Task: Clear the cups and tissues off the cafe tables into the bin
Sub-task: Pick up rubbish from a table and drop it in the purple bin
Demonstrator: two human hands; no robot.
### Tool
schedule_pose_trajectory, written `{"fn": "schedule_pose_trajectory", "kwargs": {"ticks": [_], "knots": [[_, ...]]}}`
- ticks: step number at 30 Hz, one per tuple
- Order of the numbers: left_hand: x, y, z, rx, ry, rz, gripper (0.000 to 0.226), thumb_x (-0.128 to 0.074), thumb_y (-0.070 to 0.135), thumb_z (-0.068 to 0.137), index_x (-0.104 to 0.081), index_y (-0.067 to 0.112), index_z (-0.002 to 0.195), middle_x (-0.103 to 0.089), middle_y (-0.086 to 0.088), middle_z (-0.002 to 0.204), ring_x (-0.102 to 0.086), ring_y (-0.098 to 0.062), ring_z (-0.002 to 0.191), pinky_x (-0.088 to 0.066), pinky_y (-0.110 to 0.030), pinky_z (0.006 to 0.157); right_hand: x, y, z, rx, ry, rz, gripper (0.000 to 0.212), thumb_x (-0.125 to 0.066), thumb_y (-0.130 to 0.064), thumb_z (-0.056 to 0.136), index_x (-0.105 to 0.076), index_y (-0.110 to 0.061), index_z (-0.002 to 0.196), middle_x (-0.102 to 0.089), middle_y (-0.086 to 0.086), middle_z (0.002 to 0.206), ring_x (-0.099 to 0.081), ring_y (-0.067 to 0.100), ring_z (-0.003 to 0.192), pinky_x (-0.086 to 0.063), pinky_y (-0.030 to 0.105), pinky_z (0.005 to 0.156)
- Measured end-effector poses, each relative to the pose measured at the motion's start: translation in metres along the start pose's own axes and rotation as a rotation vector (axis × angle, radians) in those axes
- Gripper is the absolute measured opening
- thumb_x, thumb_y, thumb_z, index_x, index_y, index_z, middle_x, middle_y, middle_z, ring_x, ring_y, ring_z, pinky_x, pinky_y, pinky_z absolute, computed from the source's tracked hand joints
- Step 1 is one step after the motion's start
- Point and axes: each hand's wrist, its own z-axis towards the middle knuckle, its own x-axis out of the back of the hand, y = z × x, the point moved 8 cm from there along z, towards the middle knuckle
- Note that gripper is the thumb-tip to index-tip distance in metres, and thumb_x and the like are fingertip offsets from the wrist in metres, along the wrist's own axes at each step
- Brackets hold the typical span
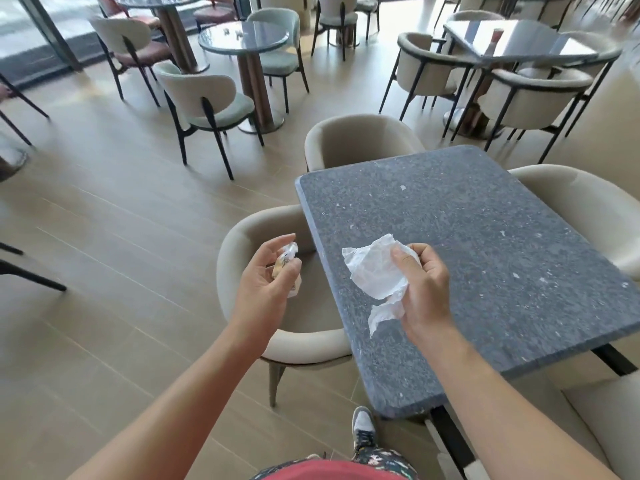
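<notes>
My right hand (424, 292) grips a crumpled white tissue (375, 271) just above the near left part of a dark speckled square table (485, 244). To its left, over a beige armchair, my left hand (265, 284) holds a small crumpled wrapper (287, 261), white and tan, between the fingers and thumb. A tiny white scrap (402, 187) lies on the far part of the same tabletop. On a table at the back right stands a cup (496, 41). No bin is in view.
Beige armchairs (360, 136) surround the near table on the left, far and right sides. A round table (242, 38) with small white bits on it stands at the back, ringed by chairs. Open wooden floor (104, 254) stretches to the left.
</notes>
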Motion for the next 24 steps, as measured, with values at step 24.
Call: {"fn": "schedule_pose_trajectory", "kwargs": {"ticks": [24], "knots": [[0.204, -0.002, -0.221, -0.011, 1.037, -0.034, 0.026, -0.065, 0.017, 0.100, -0.069, 0.036, 0.117, -0.057, 0.000, 0.079, -0.060, -0.018, 0.088, -0.052, -0.029, 0.076, -0.268, 0.094, -0.136, -0.353, -0.995, -0.135, 0.025, -0.071, -0.029, 0.081, -0.059, -0.012, 0.095, -0.061, 0.007, 0.089, -0.059, 0.026, 0.084, -0.047, 0.042, 0.075]]}}
